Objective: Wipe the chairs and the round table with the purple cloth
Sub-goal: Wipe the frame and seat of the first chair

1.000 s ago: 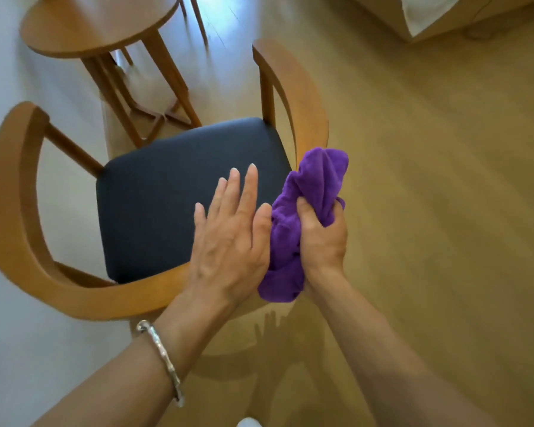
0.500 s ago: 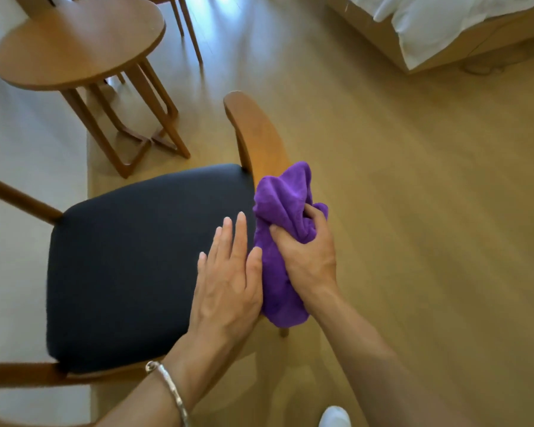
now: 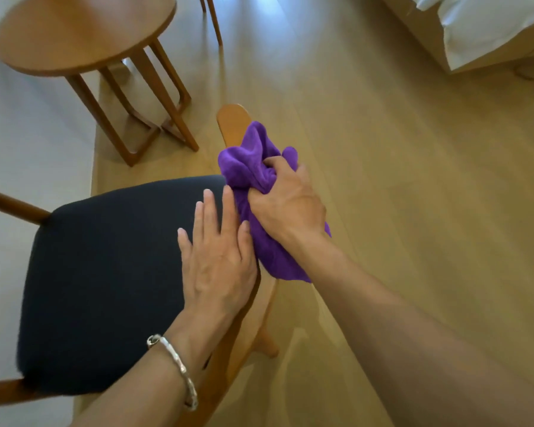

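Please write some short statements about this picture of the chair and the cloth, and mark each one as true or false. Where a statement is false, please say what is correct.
1. The right hand grips the purple cloth. True.
2. The purple cloth lies on the round table. False: the cloth is bunched in the right hand at the chair's wooden armrest.
3. The left hand rests flat, with straight fingers, on the dark seat. True.
4. The bracelet is on the right wrist. False: it is on the left wrist.
5. The seat is white. False: it is dark, nearly black.
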